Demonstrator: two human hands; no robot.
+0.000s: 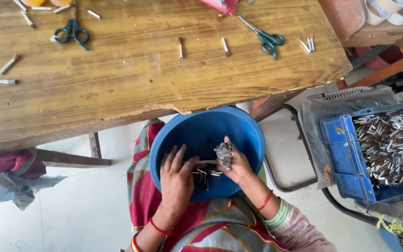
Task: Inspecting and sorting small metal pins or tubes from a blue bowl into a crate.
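Your right hand (237, 164) is closed on a bundle of small metal tubes (224, 153), held upright above the blue basin (248, 135) that rests in your lap. That grip is clamped — fingers wrapped round the bundle, tube ends showing at the top. Your left hand (176, 179) lies flat and spread inside the basin, fingers apart over the few loose tubes (206, 173) left on the bottom; it touches them or is just above them, but holds nothing that shows.

To do this well, I would keep the bundle's ends level and the right-hand grip firm but not crushing, since thin tubes like these probably dent easily. Let the left fingertips pinch one loose tube at a time and lay it alongside the others, pointing the same way — a crossed tube would likely loosen the whole bundle. Keep both hands low over the basin, so a dropped piece lands inside rather than on the floor.

The blue crate (341, 140) to your right holds a heap of the same tubes, well apart from your hands. On the wooden surface (164, 79) beyond the basin lie two pairs of green-handled scissors (267, 38) and scattered single tubes, none within reach of either hand as they are now.
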